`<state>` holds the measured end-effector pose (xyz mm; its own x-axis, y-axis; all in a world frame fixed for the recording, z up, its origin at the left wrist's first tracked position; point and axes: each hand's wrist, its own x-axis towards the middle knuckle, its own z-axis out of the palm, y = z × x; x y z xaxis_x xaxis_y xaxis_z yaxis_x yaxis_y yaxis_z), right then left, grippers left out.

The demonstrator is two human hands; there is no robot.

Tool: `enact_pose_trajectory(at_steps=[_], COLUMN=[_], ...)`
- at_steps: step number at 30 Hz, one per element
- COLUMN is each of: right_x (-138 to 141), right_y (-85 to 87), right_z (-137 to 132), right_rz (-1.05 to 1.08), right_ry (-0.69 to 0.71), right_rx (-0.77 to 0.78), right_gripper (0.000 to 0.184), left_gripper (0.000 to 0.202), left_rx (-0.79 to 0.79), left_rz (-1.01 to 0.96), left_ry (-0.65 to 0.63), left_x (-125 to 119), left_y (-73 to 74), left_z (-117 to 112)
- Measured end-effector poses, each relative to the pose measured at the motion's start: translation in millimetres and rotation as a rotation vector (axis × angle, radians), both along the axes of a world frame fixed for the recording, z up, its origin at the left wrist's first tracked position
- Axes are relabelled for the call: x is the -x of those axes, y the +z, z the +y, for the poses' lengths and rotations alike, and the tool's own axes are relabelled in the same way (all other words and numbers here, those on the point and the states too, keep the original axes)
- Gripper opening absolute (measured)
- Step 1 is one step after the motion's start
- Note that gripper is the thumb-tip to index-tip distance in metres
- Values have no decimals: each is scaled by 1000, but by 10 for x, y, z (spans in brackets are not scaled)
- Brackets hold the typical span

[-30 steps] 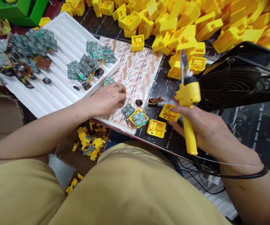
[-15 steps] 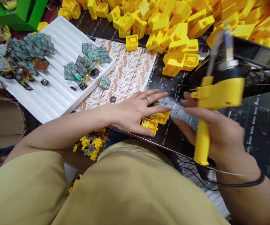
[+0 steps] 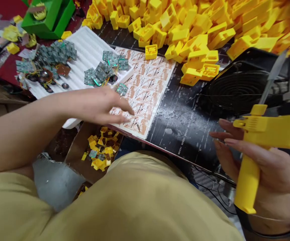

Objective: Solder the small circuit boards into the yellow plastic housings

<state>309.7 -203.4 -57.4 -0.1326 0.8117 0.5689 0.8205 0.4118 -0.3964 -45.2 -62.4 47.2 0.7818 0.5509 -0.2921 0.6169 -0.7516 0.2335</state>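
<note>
My left hand [image 3: 106, 106] reaches over the near edge of the printed sheet [image 3: 152, 87], its fingers stretched out and apart with nothing visible in them. Just beyond it, a small green circuit board [image 3: 122, 89] lies by the corner of the white foam tray [image 3: 84, 40]. My right hand [image 3: 265, 164] holds a yellow soldering gun [image 3: 273, 130], its handle lying across the palm and its tip pointing up. Thumb and fingertips of that hand stay spread in front of the handle. On the tray sit a cluster of circuit boards [image 3: 102, 72] and small round speakers [image 3: 64, 86].
Yellow plastic cases [image 3: 182, 35] are heaped along the back of the black bench mat [image 3: 177, 113]. A black fan-like unit [image 3: 235, 87] stands at the right. Below the bench edge, a cardboard box [image 3: 76, 154] holds yellow pieces. A green bin [image 3: 46, 20] is at back left.
My left hand has moved left, from the mat to the sheet. The two yellow cases beneath it are gone from the mat. My right hand and the soldering gun have shifted right and nearer.
</note>
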Motion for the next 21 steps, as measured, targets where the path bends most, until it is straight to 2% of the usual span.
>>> enact_pose_trajectory(at_steps=[1, 3, 6, 8, 10, 13, 15, 17, 21], right_x=[7, 15, 12, -9, -48, -128, -177, -215, -266], right_y=[19, 64, 120, 134, 129, 98, 79, 75, 81], right_z=[6, 13, -6, -37, -66, -89, -91, -91, -102], right_rz=[11, 32, 49, 62, 81, 164, 196, 151, 25], right_ry=[35, 55, -20, -60, -81, -95, -113, -150, -235], right_rx=[-52, -120, -160, -162, -158, -150, -146, -125, -64], right_gripper=[17, 18, 19, 20, 21, 26, 28, 23, 17], left_gripper=[34, 40, 50, 51, 47, 41, 45, 49, 50], left_rx=[19, -114, -291, -379, -398, -348, -296, -252, -220], left_rz=[13, -39, -108, -135, -119, -5, 83, 146, 197], left_ry=[-12, 36, 29, -13, -81, -128, -126, -151, -261], left_x=[-138, -512, -1205, -1669, -2077, -2494, -2595, -2537, -2047], left_y=[-96, -316, -564, -630, -638, -623, -625, -637, -640], left_z=[152, 455, 826, 1015, 1180, 1404, 1536, 1638, 1659])
